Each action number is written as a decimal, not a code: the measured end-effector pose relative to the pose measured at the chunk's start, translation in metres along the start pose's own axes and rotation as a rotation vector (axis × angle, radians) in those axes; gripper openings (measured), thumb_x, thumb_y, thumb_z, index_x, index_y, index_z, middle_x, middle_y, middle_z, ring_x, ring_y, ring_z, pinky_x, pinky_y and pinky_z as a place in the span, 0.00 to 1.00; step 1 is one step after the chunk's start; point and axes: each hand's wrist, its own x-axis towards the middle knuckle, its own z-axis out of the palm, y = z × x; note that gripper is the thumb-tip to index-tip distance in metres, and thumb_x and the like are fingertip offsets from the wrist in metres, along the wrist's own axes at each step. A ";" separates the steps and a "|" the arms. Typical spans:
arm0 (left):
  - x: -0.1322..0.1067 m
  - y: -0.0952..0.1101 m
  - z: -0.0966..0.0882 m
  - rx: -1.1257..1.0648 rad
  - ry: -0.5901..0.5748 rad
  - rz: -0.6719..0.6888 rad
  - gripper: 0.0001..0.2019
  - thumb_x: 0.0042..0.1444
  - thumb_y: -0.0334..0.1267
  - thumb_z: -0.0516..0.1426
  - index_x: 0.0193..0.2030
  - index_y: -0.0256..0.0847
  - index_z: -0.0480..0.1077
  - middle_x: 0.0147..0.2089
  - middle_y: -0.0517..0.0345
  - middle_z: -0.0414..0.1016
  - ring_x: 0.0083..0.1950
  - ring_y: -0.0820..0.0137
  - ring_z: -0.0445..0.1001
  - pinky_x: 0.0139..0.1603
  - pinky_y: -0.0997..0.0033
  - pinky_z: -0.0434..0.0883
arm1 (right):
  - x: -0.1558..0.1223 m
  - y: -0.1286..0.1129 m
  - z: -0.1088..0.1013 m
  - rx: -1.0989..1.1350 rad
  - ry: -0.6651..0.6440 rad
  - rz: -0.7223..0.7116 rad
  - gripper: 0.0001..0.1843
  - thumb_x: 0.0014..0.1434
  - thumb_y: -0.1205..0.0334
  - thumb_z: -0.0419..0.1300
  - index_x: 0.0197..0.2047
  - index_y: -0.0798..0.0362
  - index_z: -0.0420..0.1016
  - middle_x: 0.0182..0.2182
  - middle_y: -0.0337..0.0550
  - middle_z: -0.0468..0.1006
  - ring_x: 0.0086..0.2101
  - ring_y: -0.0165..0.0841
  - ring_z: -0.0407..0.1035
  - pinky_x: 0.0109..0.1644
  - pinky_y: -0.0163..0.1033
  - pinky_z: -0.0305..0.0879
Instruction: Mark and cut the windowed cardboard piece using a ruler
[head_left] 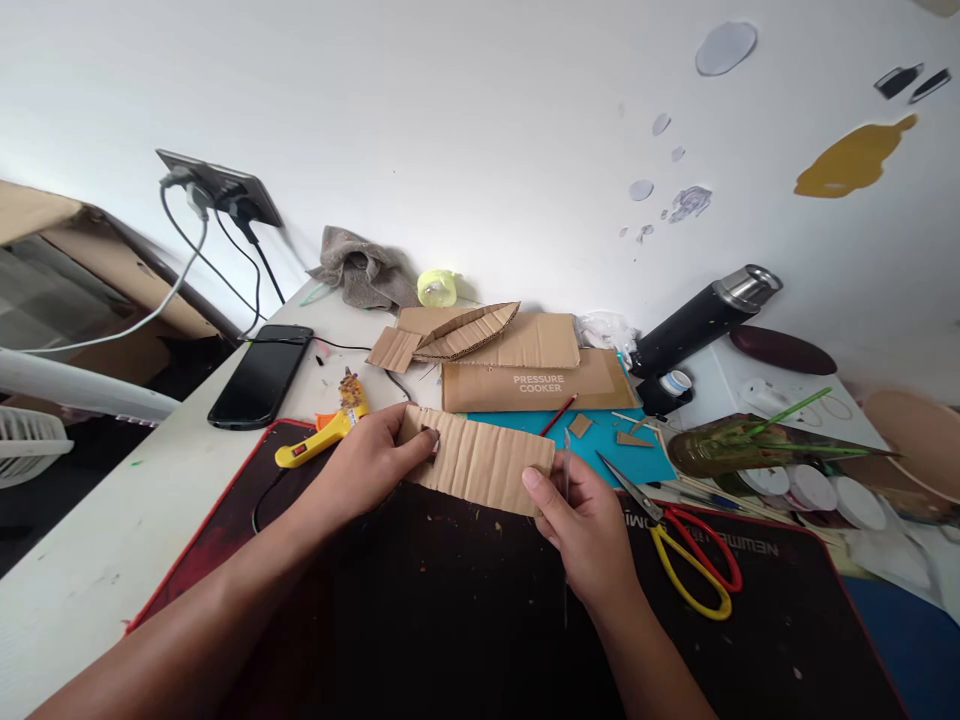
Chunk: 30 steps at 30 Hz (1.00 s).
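Note:
A rectangular piece of corrugated cardboard (480,462) is held up over the dark mat, its ridged side toward me. My left hand (379,455) pinches its left end, the thumb lying by a small dark notch or hole. My right hand (581,515) grips the right end between thumb and fingers. Along the right fingers runs a thin, slender grey tool (566,480), perhaps a craft knife; its kind is unclear. Left of the cardboard lies a yellow glue gun (322,440). Scissors (667,520) with red and yellow handles rest open right of my right hand.
Behind stand cardboard pieces (525,340), a "PRESSURE COOKER" panel (487,390), a pencil (559,413) and a blue sheet (506,425). A phone (262,375) lies left. To the right are a black flask (690,325), a jar with brushes (712,455) and paint pots (814,487).

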 end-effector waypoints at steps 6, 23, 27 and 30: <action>0.003 0.002 -0.007 -0.104 -0.073 0.038 0.17 0.47 0.52 0.70 0.28 0.45 0.71 0.25 0.65 0.69 0.27 0.70 0.64 0.26 0.73 0.59 | 0.002 0.002 -0.003 0.039 0.009 -0.012 0.27 0.60 0.37 0.76 0.35 0.50 0.72 0.25 0.30 0.61 0.22 0.25 0.51 0.22 0.32 0.46; -0.005 -0.006 -0.008 0.022 0.065 0.349 0.16 0.60 0.48 0.65 0.54 0.49 0.81 0.38 0.58 0.80 0.38 0.63 0.77 0.39 0.66 0.73 | 0.003 0.008 -0.005 0.012 -0.011 -0.024 0.29 0.62 0.36 0.74 0.33 0.49 0.67 0.26 0.29 0.58 0.23 0.24 0.48 0.23 0.33 0.46; -0.005 -0.008 -0.011 0.286 0.139 0.480 0.12 0.63 0.48 0.60 0.48 0.49 0.82 0.46 0.53 0.84 0.40 0.60 0.79 0.44 0.62 0.71 | 0.003 0.008 -0.007 -0.072 -0.025 -0.058 0.29 0.64 0.37 0.72 0.31 0.48 0.64 0.26 0.30 0.58 0.23 0.25 0.48 0.23 0.34 0.46; -0.003 -0.009 -0.014 0.387 0.151 0.479 0.12 0.64 0.49 0.59 0.46 0.50 0.82 0.47 0.53 0.86 0.43 0.57 0.81 0.45 0.61 0.70 | 0.002 0.008 -0.006 -0.135 -0.015 -0.080 0.28 0.64 0.35 0.70 0.32 0.48 0.66 0.26 0.30 0.58 0.24 0.27 0.49 0.23 0.35 0.47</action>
